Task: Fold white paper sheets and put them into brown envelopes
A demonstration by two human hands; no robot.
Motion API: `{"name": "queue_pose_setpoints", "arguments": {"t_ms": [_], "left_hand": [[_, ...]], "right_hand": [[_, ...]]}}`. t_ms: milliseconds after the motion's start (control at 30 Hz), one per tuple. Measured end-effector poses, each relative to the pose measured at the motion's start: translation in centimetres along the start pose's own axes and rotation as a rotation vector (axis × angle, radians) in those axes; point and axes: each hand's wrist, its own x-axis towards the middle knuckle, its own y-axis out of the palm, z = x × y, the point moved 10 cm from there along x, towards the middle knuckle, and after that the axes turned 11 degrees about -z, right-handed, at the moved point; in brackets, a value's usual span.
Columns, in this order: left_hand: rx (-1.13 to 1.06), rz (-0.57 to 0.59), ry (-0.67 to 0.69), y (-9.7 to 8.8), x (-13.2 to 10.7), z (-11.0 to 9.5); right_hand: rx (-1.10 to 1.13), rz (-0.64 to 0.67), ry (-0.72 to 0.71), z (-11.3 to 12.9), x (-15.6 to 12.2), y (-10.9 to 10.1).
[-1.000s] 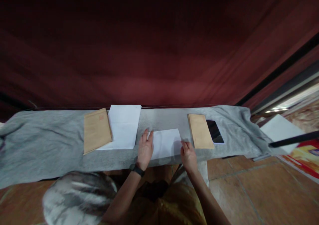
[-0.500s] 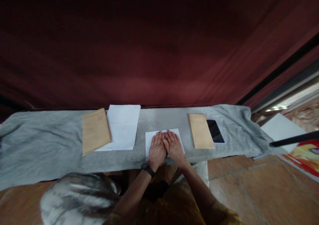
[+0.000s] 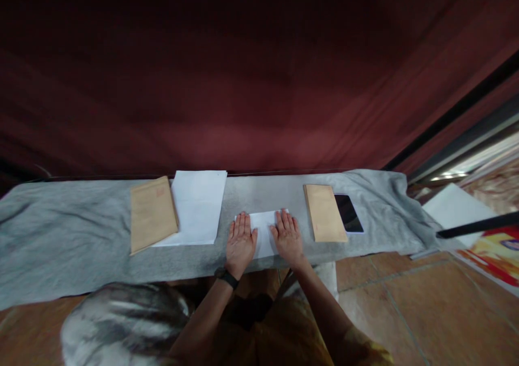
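A small white sheet of paper [image 3: 263, 236], which looks folded, lies on the grey cloth in front of me. My left hand [image 3: 240, 244] rests flat over its left edge, fingers stretched out. Over the right edge lies my right hand [image 3: 287, 240], also flat with its fingers extended. The middle of the paper shows between the two hands. Left of it is a stack of larger white paper [image 3: 200, 206], partly covered by brown envelopes [image 3: 153, 214]. To the right sits a pile of narrower brown envelopes [image 3: 326, 214].
A dark-screened phone [image 3: 349, 213] lies beside the right-hand envelopes. Grey cloth [image 3: 81, 236] covers the long narrow surface, with a dark red curtain-like sheet [image 3: 259, 85] behind it. A black bar [image 3: 478, 226] juts in at the right above a colourful printed item [image 3: 497, 250].
Both hands were side by side at the paper's middle. They have slid apart, the left hand to the left edge and the right hand to the right edge.
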Motion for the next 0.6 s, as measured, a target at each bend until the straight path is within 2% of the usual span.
{"name": "queue_pose_setpoints", "arguments": {"t_ms": [100, 267, 333, 433, 600], "left_hand": [[0.014, -0.048, -0.02, -0.5, -0.5, -0.6], [-0.048, 0.008, 0.111, 0.7, -2.3, -5.1], [-0.041, 0.026, 0.116, 1.1, -2.7, -5.7], [-0.028, 0.034, 0.104, 1.0, -2.8, -4.9], [-0.011, 0.015, 0.075, -0.1, -2.7, -2.0]], "right_hand": [[0.004, -0.003, 0.01, 0.0, -0.1, -0.1], [0.032, 0.016, 0.007, 0.0, -0.2, 0.1], [0.021, 0.031, 0.008, -0.1, -0.2, 0.2], [0.003, 0.047, 0.01, -0.1, -0.2, 0.4], [0.011, 0.025, 0.025, -0.1, -0.1, 0.3]]}}
